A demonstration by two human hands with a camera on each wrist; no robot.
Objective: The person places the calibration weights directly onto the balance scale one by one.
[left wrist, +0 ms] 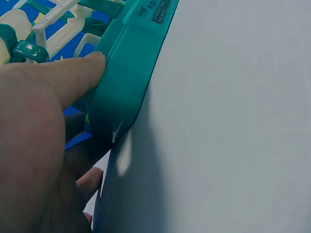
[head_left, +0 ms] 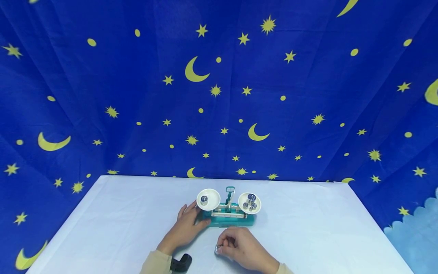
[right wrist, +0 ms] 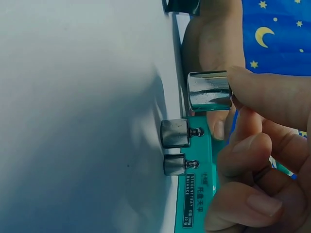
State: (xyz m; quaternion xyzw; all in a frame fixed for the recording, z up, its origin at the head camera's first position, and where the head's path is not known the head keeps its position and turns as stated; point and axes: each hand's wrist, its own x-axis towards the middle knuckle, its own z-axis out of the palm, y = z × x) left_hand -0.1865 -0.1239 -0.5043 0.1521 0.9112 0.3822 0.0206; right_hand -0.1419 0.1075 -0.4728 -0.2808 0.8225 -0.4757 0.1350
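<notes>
A teal tray balance (head_left: pixel 227 222) stands on the white table with two white pans. My left hand (head_left: pixel 184 230) grips the left end of its base (left wrist: pixel 129 63), the thumb on top and the other fingers round the side. A shiny metal cylinder weight (right wrist: pixel 210 92) is pinched by the thumb and fingers of my right hand (head_left: pixel 244 247), just in front of the balance. Two smaller knobbed weights, a larger one (right wrist: pixel 175 133) and a smaller one (right wrist: pixel 174 165), stand near the base; the right hand hides them in the head view.
One metal weight (head_left: pixel 204 200) sits in the left pan (head_left: pixel 213 196). The right pan (head_left: pixel 243 196) bears several weights, the largest (head_left: pixel 251 198) at the back. A black wrist device (head_left: pixel 181 263) is at my left cuff. A blue starry cloth (head_left: pixel 219 133) hangs behind the table (head_left: pixel 325 228).
</notes>
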